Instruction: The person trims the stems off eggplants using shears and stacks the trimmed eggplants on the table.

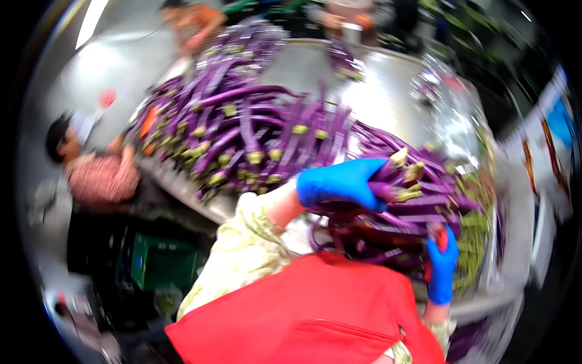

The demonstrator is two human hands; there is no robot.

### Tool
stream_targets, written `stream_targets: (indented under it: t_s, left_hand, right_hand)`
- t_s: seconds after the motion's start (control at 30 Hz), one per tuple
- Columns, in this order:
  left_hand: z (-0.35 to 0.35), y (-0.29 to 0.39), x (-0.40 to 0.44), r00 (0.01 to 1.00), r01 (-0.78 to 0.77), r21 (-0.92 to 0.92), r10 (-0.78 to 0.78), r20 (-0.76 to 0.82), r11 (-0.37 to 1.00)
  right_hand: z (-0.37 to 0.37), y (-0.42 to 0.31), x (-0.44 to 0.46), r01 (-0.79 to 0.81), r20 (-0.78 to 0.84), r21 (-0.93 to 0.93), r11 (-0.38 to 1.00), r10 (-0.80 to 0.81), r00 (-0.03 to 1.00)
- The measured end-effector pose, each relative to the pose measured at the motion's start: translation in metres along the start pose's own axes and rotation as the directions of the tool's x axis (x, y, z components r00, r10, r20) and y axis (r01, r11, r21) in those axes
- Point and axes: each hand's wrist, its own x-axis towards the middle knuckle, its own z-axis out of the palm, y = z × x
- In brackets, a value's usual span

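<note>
My left hand [342, 184], in a blue glove, is closed around several long purple eggplants [397, 191], near their pale green stem ends. On the right, my right hand [443, 267], also gloved in blue, is closed on a small red object [438, 235] that is blurred; its kind is hard to make out. Loose eggplants [418, 212] lie under and between both hands. A large heap of eggplants [242, 127] spreads over the metal table to the left and ahead.
The metal table [388, 73] carries clear plastic bags [451, 121] at the far right. Green stem trimmings [473, 255] lie along the right edge. A green crate [163, 264] stands low at left. Co-workers stand at left [100, 176] and far left [197, 27].
</note>
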Motion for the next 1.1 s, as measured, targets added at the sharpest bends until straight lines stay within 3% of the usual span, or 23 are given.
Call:
stream_targets:
  t_s: [0.07,0.1,0.13,0.17,0.2,0.23,0.3,0.33,0.4,0.5,0.53,0.57,0.6,0.63,0.67,0.8,0.87,0.97,1.03,1.1]
  left_hand:
    - [-0.028,0.025,-0.026,0.93,-0.071,0.142,0.117,-0.349,0.987]
    - [-0.043,0.036,-0.036,0.858,-0.298,0.005,0.27,-0.436,0.955]
    - [-0.065,0.051,-0.055,0.794,-0.328,0.026,0.291,-0.534,0.944]
    - [-0.073,0.067,-0.07,0.586,-0.473,0.158,0.444,-0.678,0.867]
    - [-0.102,0.07,-0.086,0.529,-0.587,0.155,0.522,-0.668,0.794]
    - [-0.141,0.069,-0.101,0.408,-0.662,0.232,0.602,-0.686,0.713]
    - [-0.174,0.09,-0.135,0.145,-0.751,0.248,0.52,-0.842,0.612]
    - [-0.217,0.088,-0.155,0.097,-0.798,0.226,0.489,-0.867,0.559]
    - [-0.272,0.085,-0.188,-0.153,-0.771,0.425,0.51,-0.846,0.475]
    - [-0.364,0.059,-0.229,-0.503,-0.759,0.592,0.333,-0.798,0.272]
    - [-0.397,0.039,-0.244,-0.561,-0.751,0.603,0.221,-0.798,0.27]
    - [-0.377,0.038,-0.237,-0.68,-0.652,0.662,0.101,-0.726,0.37]
    - [-0.449,-0.003,-0.274,-0.572,-0.776,0.57,0.08,-0.817,0.269]
    - [-0.499,-0.038,-0.303,-0.56,-0.741,0.531,0.058,-0.827,0.411]
    - [-0.502,-0.048,-0.307,-0.556,-0.736,0.477,-0.026,-0.831,0.48]
    - [-0.495,-0.057,-0.313,-0.496,-0.735,0.357,-0.098,-0.863,0.576]
    - [-0.498,-0.06,-0.32,-0.389,-0.731,0.26,-0.072,-0.919,0.631]
    - [-0.475,-0.048,-0.319,-0.196,-0.701,0.069,-0.099,-0.976,0.71]
    - [-0.438,-0.025,-0.303,-0.106,-0.67,0.007,-0.086,-0.991,0.742]
    - [-0.377,-0.001,-0.264,-0.011,-0.626,0.027,0.026,-1.0,0.78]
  right_hand:
    - [-0.004,-0.012,0.004,-0.151,-0.008,0.103,0.983,0.153,0.988]
    - [-0.006,-0.021,0.004,-0.13,0.083,0.127,0.983,0.12,0.989]
    - [0.008,-0.045,0.0,-0.166,0.067,0.107,0.98,0.16,0.985]
    - [0.007,-0.039,0.002,-0.142,0.072,0.105,0.984,0.135,0.988]
    - [0.007,-0.033,0.003,-0.118,0.071,0.106,0.987,0.111,0.991]
    - [0.012,-0.041,0.002,-0.15,0.043,0.079,0.985,0.147,0.988]
    - [0.02,-0.041,0.004,-0.128,-0.013,0.072,0.989,0.129,0.992]
    - [0.024,-0.041,0.004,-0.119,-0.045,0.066,0.991,0.122,0.991]
    - [0.026,-0.041,0.006,-0.108,-0.03,0.057,0.992,0.11,0.993]
    - [0.029,-0.036,0.007,-0.117,-0.058,0.071,0.991,0.121,0.991]
    - [0.03,-0.036,0.006,-0.124,-0.063,0.054,0.991,0.127,0.99]
    - [0.03,-0.037,0.006,-0.147,-0.069,0.023,0.989,0.148,0.987]
    - [0.032,-0.038,0.005,-0.171,-0.082,-0.003,0.985,0.17,0.982]
    - [0.034,-0.042,0.003,-0.165,-0.073,-0.006,0.986,0.165,0.984]
    - [0.037,-0.047,0.003,-0.165,-0.064,-0.014,0.986,0.164,0.984]
    - [0.039,-0.056,-0.004,-0.144,-0.09,-0.009,0.99,0.143,0.986]
    - [0.025,-0.044,-0.007,-0.16,-0.171,-0.004,0.987,0.157,0.973]
    - [0.005,-0.04,-0.015,-0.045,-0.173,0.042,0.998,0.051,0.984]
    - [-0.005,-0.036,-0.028,-0.023,-0.212,0.043,0.999,0.031,0.977]
    - [-0.018,-0.028,-0.039,-0.037,-0.255,0.095,0.995,0.06,0.965]
